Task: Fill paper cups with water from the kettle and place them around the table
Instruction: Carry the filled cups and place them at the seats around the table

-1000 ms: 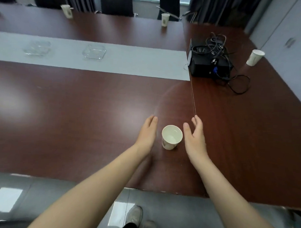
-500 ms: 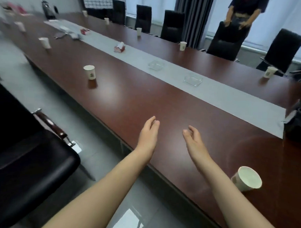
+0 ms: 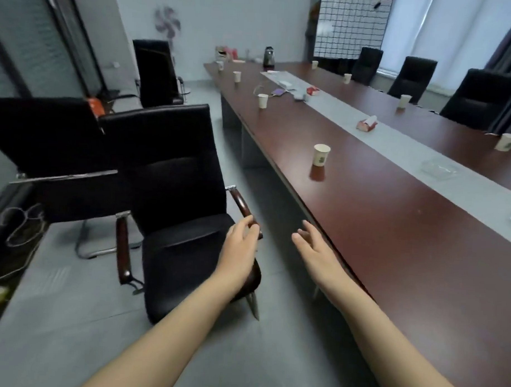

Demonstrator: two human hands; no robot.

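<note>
Paper cup [image 3: 321,155], tapered and white, stands near the glossy wooden table's [image 3: 406,242] straight edge. My left hand [image 3: 241,246] by the padded chair [image 3: 173,176] and my right hand [image 3: 314,249] are both loosely spread and empty.

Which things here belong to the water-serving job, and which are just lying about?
Job: kettle at the far end of the table; nearest paper cup; more paper cups along both long sides.
Lying about: tissue box and glass dish on the grey runner; black chair beside the table.
</note>
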